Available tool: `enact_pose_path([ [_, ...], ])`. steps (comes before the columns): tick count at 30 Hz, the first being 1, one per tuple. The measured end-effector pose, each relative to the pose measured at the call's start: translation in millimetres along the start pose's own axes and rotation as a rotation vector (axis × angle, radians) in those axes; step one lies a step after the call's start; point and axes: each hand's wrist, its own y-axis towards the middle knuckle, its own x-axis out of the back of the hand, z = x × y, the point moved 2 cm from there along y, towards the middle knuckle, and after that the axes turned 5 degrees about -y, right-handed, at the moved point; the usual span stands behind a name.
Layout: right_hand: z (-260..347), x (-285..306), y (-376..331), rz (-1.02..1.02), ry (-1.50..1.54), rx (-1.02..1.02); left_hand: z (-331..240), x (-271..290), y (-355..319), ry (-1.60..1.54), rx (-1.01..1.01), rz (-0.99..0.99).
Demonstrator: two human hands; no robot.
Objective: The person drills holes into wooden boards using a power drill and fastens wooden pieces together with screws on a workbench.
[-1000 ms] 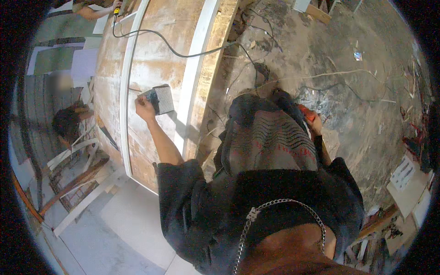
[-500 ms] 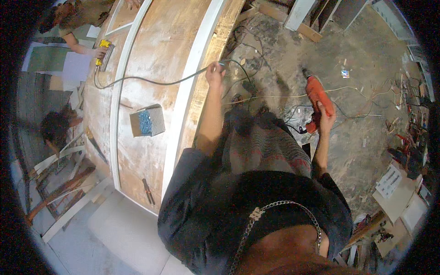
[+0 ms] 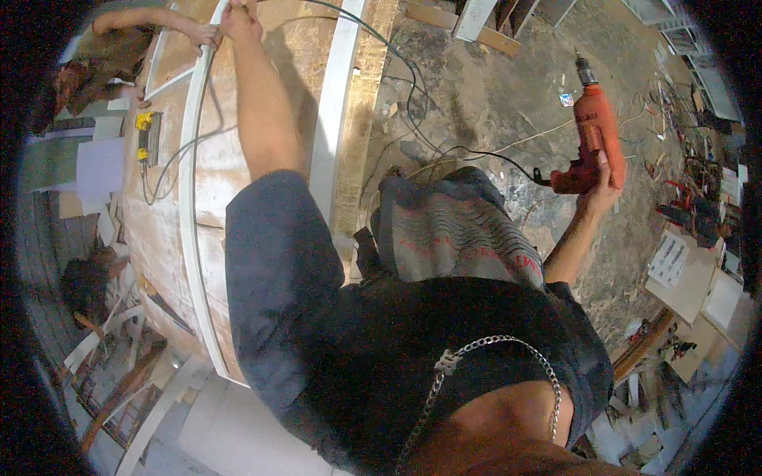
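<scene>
In my right hand (image 3: 605,190) is an orange-red corded power drill (image 3: 597,135), gripped by its handle, its chuck and bit (image 3: 584,67) pointing away from me over the floor. A black cord runs left from its handle. My left arm stretches far over the wooden panel (image 3: 218,178). At the upper edge, my left hand (image 3: 240,22) is closed beside a white strip (image 3: 190,151); what its fingers hold is not clear. A dark hose (image 3: 373,32) passes close to it. Another person's hand (image 3: 205,36) rests on the same strip.
A yellow nail gun (image 3: 145,135) lies on the panel at the left, its hose looping beside it. Another white strip (image 3: 333,103) runs along the panel's near side. Cords cross the dirty floor (image 3: 484,103); cardboard (image 3: 675,262) and scraps lie at right. More people are at left.
My left hand has moved far up and left across the panel. The drill has moved right and turned to point more upward. The other person's hand has left the nail gun for the strip.
</scene>
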Motion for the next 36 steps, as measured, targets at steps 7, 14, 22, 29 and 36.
enact_pose_path([
  [7, -38, -8, -6, 0.214, -0.244, 0.045, 73, 27, -254, -0.205, 0.419, -0.237],
  [14, -34, -54, 22, 0.705, -0.131, 0.111, 70, 12, -391, -0.196, 0.499, -0.529],
  [22, -61, -41, 65, 1.056, -0.025, 0.061, 60, 13, -532, 0.177, 0.087, -1.048],
  [29, -71, -14, 80, 1.188, -0.106, -0.070, -65, 106, -693, 0.674, -0.150, -1.270],
  [36, -209, 12, 189, 1.215, -0.383, -0.410, -182, -11, -604, 1.352, -0.104, -0.855],
])
